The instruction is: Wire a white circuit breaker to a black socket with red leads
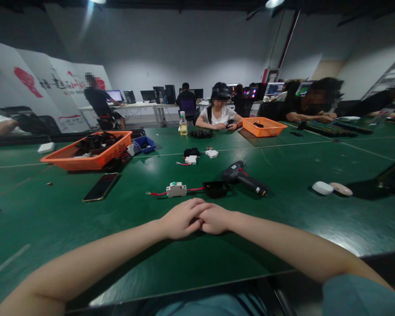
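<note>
My left hand (181, 218) and my right hand (216, 218) rest together on the green table, clasped. The left fingers close over the right hand, whose own fingers are curled and partly hidden. No tool or part shows in either hand. Just beyond them lies a white circuit breaker (176, 189) with red wires, one ending in a ring terminal. Its other wire runs to a small black open box (215, 188). Behind the box a black cordless drill (245, 177) lies on its side, handle toward the right.
At left are a phone (101, 188), an orange basket (82, 162) of dark parts and a blue bin (145, 144). More breaker parts (191, 159) lie mid-table. A bottle (183, 125) and a second orange basket (263, 128) stand farther back, near a seated person (219, 112). White case (322, 188) at right.
</note>
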`<state>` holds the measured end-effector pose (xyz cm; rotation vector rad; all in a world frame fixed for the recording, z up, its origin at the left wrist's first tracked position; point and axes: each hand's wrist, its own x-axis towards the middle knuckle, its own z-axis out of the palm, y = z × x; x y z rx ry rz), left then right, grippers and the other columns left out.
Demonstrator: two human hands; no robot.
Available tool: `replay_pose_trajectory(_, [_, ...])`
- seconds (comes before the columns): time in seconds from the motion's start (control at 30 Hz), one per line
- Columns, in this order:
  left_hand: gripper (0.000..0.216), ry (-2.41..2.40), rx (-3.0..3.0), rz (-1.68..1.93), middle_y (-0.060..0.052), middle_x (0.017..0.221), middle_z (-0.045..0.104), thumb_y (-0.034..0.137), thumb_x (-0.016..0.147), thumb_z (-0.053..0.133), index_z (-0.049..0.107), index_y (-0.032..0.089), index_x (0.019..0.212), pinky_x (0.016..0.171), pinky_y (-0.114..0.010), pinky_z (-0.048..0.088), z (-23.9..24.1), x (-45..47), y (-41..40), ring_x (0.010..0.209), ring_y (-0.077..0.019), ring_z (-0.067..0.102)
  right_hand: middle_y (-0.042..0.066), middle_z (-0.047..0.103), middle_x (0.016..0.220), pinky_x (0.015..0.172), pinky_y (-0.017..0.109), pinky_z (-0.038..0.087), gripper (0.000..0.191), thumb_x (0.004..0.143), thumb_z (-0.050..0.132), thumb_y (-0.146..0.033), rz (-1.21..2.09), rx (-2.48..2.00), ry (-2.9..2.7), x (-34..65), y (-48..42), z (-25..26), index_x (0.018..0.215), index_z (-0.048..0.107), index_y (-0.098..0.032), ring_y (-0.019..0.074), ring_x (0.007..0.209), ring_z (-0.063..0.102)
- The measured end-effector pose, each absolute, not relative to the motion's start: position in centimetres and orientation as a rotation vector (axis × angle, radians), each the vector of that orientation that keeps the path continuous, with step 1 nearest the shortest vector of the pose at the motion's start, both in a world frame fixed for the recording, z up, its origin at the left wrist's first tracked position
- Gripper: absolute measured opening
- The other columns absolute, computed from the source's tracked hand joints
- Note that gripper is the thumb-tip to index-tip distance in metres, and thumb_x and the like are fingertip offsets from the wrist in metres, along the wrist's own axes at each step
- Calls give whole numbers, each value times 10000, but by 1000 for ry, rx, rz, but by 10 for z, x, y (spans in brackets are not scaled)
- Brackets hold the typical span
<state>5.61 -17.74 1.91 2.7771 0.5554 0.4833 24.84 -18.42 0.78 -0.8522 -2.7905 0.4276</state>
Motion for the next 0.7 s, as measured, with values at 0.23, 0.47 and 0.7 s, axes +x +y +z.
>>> replay_pose_trajectory(0.23, [566, 567, 2777, 482, -118, 1398, 463, 281, 930, 469, 325, 237, 1475, 1053, -404, 449, 20, 56, -178, 1243, -244, 497, 132, 719, 1107, 871, 355, 520, 364, 811, 570, -141, 418, -872, -2796, 249, -183, 4, 1153, 695, -120, 263, 992, 656])
replay_pose_trajectory(0.47, [568, 564, 2773, 478, -122, 1392, 469, 279, 922, 475, 335, 237, 1470, 1045, -418, 458, 19, 56, -177, 1235, -252, 503, 131, 718, 1120, 894, 359, 510, 369, 819, 569, -135, 434, -843, -2787, 249, -183, 6, 1166, 693, -122, 261, 1013, 651])
replay_pose_trajectory(0.7, [560, 566, 2777, 488, -120, 1390, 474, 282, 926, 477, 340, 236, 1467, 1048, -407, 457, 20, 57, -178, 1236, -246, 507, 132, 716, 1121, 883, 350, 512, 363, 811, 573, -125, 439, -875, -2785, 248, -183, 4, 1153, 696, -121, 254, 1000, 655])
